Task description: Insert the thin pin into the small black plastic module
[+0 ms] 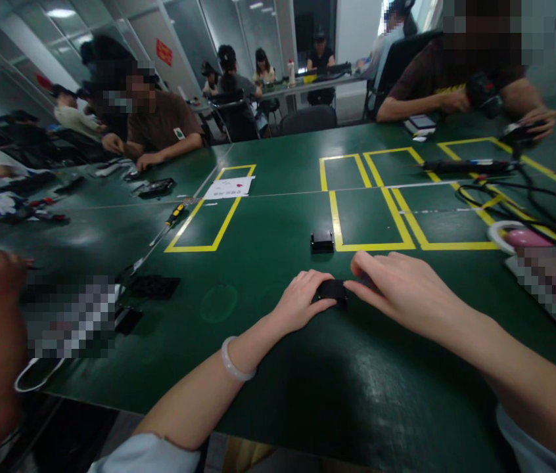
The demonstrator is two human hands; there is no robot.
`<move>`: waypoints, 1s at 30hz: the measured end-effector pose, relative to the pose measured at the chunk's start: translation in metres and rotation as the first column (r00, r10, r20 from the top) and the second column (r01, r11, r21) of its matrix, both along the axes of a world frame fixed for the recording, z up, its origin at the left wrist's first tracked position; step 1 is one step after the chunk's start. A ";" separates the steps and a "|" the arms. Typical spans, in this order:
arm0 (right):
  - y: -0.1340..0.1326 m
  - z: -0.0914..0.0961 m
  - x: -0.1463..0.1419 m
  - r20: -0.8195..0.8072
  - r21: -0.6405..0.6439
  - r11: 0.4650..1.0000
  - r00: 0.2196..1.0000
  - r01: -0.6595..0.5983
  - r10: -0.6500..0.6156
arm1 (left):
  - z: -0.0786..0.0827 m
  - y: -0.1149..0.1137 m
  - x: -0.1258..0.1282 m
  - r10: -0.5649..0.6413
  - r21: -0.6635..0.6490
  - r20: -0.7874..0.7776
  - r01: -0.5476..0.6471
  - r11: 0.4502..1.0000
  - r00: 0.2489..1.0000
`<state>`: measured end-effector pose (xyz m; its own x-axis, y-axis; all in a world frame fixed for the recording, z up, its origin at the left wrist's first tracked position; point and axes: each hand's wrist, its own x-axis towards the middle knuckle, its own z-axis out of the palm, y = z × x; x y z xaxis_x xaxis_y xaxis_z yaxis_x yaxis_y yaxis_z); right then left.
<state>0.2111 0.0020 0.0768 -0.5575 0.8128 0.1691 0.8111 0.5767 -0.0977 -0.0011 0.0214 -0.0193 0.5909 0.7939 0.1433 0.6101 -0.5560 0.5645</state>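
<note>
A small black flat part [331,290] lies on the green table [268,263] right in front of me. My left hand [301,301] grips its left end with curled fingers; a pale bangle sits on that wrist. My right hand [401,289] lies over the part's right end, fingers pressed down on it. A second small black block [322,241] stands alone a little farther away, just left of a yellow taped rectangle [371,220].
A yellow-handled screwdriver [172,219] and a white paper [229,188] lie at the left taped box. Black parts [152,286] sit at the left. Cables [514,200], a black tool [470,166] and a pink object [524,238] occupy the right. Other people sit around the table.
</note>
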 end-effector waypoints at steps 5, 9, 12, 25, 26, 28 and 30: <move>0.001 0.000 -0.001 -0.008 -0.005 1.000 1.000 -0.001 0.001 | 0.001 0.000 0.000 0.009 -0.019 -0.003 -0.009 1.000 1.000; -0.001 -0.001 -0.001 -0.040 0.023 0.999 0.999 -0.026 0.027 | 0.002 -0.001 0.001 0.008 -0.015 -0.004 -0.009 1.000 1.000; -0.001 -0.001 -0.001 -0.025 0.014 1.000 0.999 -0.028 0.028 | 0.001 -0.001 0.001 0.007 -0.006 -0.007 -0.007 1.000 1.000; -0.001 0.000 -0.001 -0.044 0.015 0.999 0.998 -0.050 0.050 | 0.001 -0.001 0.001 0.014 -0.009 -0.003 -0.014 1.000 1.000; -0.001 0.000 -0.001 -0.030 0.016 0.999 0.999 -0.039 0.040 | 0.001 -0.001 0.001 0.014 -0.010 0.000 -0.014 1.000 1.000; 0.000 -0.002 -0.001 -0.007 0.020 0.999 1.000 -0.029 0.029 | 0.001 -0.001 0.001 0.017 -0.011 0.001 -0.017 1.000 1.000; 0.001 -0.003 0.000 -0.014 0.023 0.999 0.999 -0.036 0.036 | 0.000 -0.001 0.001 0.018 -0.007 -0.003 -0.018 1.000 1.000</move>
